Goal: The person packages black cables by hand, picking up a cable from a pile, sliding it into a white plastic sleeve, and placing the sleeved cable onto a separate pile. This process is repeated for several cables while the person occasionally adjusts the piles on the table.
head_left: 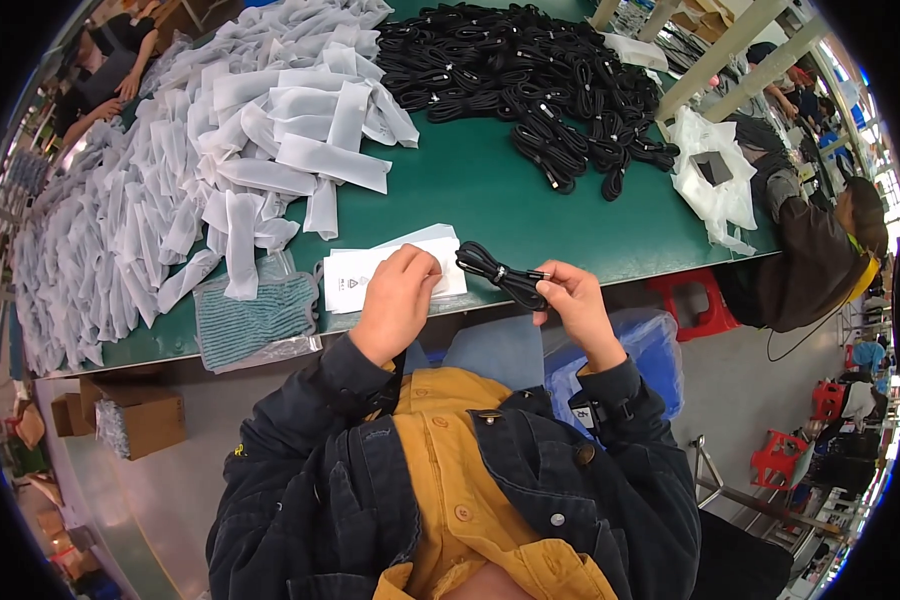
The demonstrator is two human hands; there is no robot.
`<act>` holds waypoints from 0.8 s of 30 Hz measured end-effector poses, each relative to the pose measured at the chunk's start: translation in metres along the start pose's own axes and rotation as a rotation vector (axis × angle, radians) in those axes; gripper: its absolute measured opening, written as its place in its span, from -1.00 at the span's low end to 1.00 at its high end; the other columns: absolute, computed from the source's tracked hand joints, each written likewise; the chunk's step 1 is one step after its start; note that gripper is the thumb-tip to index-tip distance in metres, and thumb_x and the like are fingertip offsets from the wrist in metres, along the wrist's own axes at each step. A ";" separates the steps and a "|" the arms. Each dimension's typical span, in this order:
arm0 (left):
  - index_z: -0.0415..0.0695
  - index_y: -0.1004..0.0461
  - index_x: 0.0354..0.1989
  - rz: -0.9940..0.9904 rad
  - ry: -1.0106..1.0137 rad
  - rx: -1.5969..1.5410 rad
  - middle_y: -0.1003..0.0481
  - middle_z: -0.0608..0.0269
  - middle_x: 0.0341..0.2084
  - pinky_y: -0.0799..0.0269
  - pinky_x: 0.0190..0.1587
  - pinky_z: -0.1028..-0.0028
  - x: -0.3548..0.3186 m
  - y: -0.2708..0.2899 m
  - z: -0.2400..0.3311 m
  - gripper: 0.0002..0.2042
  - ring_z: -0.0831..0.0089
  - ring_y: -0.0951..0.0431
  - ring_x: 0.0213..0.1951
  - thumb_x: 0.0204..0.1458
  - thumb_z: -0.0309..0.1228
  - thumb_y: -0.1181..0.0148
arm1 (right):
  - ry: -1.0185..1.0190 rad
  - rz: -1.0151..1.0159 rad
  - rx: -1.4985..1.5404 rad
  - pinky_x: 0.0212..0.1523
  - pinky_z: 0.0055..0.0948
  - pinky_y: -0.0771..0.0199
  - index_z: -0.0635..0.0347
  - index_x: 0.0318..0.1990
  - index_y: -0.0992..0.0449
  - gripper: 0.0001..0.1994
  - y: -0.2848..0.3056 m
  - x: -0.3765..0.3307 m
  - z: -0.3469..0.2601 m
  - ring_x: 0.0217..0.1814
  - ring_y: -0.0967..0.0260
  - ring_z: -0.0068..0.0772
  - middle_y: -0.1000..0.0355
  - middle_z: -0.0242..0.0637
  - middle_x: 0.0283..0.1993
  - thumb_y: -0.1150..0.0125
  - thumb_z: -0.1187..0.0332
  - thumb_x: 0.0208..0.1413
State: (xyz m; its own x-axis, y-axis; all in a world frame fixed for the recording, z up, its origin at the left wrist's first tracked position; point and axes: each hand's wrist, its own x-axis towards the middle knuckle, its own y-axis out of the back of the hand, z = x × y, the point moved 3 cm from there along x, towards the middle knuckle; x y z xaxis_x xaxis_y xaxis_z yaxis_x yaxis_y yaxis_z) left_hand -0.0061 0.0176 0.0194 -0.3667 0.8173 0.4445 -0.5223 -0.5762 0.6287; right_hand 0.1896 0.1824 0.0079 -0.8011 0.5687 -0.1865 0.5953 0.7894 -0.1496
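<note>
Between the thumb and fingers of my right hand point(576, 302) is one end of a coiled black cable point(500, 274), held over the table's front edge. My left hand point(398, 298) rests on a stack of flat white printed bags point(346, 284), its fingers bent and pressed together at the upper bag; whether they pinch it is hidden. Left of the stack lies a folded teal striped cloth point(256, 318) on clear plastic. Farther off, a big heap of frosted white pouches point(260, 130) covers the table's left side, and a pile of coiled black cables point(510, 70) lies at the back.
The green table point(440, 190) runs across in front of me. A white plastic bag point(710, 175) sits at its right end, beside a seated person in dark clothes point(820, 260). Below are a red stool point(705, 305), a blue lined bin point(640, 360) and a cardboard box point(150, 420).
</note>
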 end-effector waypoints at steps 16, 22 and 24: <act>-0.25 -0.48 -0.32 -0.024 0.109 0.018 -0.45 0.10 -0.36 -0.42 -0.24 0.34 -0.005 -0.004 -0.007 -0.91 0.18 -0.50 -0.33 0.01 -0.61 -0.23 | -0.182 0.029 0.041 -0.52 -0.58 -0.41 0.29 -0.28 -0.49 -0.89 -0.003 0.005 0.006 -0.58 -0.41 -0.57 -0.42 -0.41 -0.50 -0.17 0.42 0.22; -0.22 -0.50 -0.32 -0.023 0.036 0.155 -0.45 0.09 -0.38 -0.42 -0.23 0.32 -0.004 -0.005 -0.003 -0.90 0.18 -0.51 -0.32 -0.01 -0.58 -0.26 | -0.099 0.046 0.033 -0.52 -0.59 -0.39 0.29 -0.26 -0.50 -0.90 -0.011 0.004 0.009 -0.58 -0.40 -0.59 -0.41 -0.43 -0.50 -0.17 0.43 0.22; -0.22 -0.50 -0.31 -0.032 0.076 0.125 -0.45 0.13 -0.41 -0.41 -0.26 0.39 -0.004 -0.005 -0.007 -0.90 0.26 -0.50 -0.36 0.00 -0.58 -0.26 | -0.088 0.050 0.039 -0.52 -0.60 -0.39 0.30 -0.25 -0.50 -0.90 -0.011 0.003 0.010 -0.58 -0.40 -0.59 -0.41 -0.44 -0.49 -0.18 0.43 0.22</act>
State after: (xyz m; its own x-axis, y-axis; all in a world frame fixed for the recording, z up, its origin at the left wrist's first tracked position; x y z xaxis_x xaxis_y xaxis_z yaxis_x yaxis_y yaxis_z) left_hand -0.0072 0.0171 0.0102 -0.4107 0.8304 0.3764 -0.4366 -0.5416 0.7184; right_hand 0.1808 0.1732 -0.0010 -0.7624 0.5836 -0.2795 0.6381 0.7498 -0.1751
